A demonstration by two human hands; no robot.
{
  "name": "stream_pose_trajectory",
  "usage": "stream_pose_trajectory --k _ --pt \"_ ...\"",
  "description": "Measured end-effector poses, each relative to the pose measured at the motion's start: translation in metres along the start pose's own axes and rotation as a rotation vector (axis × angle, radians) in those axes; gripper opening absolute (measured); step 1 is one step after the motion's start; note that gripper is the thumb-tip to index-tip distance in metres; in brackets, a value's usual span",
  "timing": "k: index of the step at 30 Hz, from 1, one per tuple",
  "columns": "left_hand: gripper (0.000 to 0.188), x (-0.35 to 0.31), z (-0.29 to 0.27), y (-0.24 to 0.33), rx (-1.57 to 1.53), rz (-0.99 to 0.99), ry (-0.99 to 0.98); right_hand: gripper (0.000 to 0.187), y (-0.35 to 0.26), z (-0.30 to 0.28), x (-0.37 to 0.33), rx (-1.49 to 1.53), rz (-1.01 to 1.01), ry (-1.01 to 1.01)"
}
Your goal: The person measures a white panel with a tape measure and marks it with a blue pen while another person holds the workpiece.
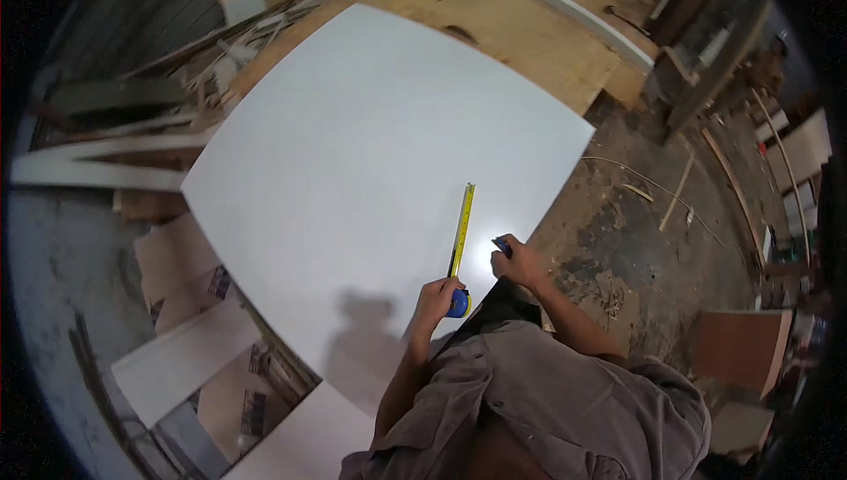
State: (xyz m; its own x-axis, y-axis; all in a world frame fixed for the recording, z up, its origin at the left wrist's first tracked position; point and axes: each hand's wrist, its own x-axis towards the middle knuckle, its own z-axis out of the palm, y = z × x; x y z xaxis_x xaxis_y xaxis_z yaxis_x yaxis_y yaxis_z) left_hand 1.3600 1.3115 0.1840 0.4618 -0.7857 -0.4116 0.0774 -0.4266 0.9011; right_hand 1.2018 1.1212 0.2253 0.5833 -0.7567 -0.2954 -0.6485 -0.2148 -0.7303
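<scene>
Blue-cased tape measure [459,305], long yellow blade [463,226] extended, gripped in left hand [435,300], right hand [520,265] pinching small dark-blue object [502,245]

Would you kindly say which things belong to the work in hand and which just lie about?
In use:
tape measure, in left hand
white sheet, beneath
small blue item, in right hand

Lying about:
brown panel, right
white board, lower left
wooden stick, right
</scene>
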Motion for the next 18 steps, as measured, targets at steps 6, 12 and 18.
stream_pose_trajectory --k 6,12,18 --pt "0.039 -0.035 -0.036 -0.008 -0.021 0.014 0.008 0.035 -0.016 0.026 -0.032 -0.043 -0.035 0.011" --pt "0.039 -0.023 -0.028 -0.009 0.067 0.008 -0.012 0.032 -0.006 0.02 -0.011 -0.093 -0.108 0.04" --pt "0.039 -0.019 -0.024 -0.007 0.03 0.044 -0.081 0.03 0.001 0.018 -0.019 0.021 -0.015 0.068"
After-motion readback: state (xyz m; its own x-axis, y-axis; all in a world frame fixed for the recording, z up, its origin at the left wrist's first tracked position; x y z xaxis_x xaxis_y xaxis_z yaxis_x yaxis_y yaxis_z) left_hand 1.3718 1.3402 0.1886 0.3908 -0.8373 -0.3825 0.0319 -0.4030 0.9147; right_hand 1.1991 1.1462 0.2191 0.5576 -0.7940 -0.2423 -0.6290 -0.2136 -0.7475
